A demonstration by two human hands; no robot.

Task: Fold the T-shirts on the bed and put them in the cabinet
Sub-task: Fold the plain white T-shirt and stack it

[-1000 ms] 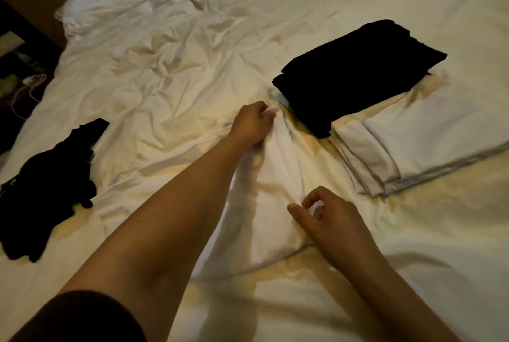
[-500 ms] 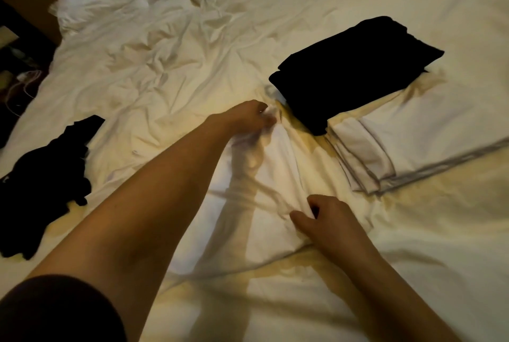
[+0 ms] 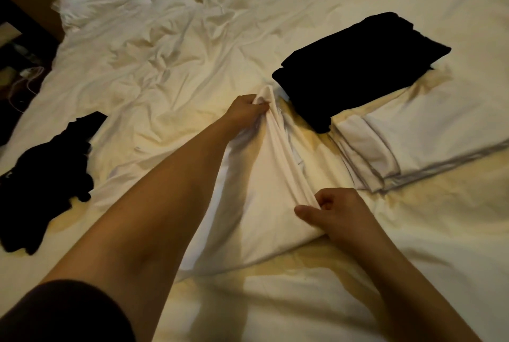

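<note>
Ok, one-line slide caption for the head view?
Both hands, left and right, pinch a white T-shirt on the bed mid-fold.

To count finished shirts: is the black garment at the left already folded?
No, the black garment at the left lies crumpled on the bed, unlike the folded black shirt.
</note>
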